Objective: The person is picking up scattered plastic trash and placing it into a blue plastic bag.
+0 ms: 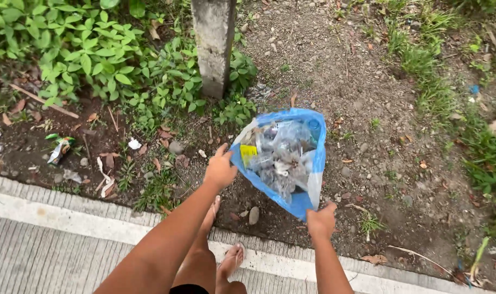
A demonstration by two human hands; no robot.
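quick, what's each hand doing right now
Left hand: closed on the rim of the blue bag.
Right hand: closed on the bag's near edge.

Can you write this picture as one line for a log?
left hand: gripping blue bag rim | right hand: gripping rim | bag: open, clear plastic bottles inside | ground: dirt, concrete post behind

Bare dirt ground (pixel 367 81) with pebbles, dry leaves, a crumpled wrapper (pixel 59 148) and a grey stone (pixel 253 215).
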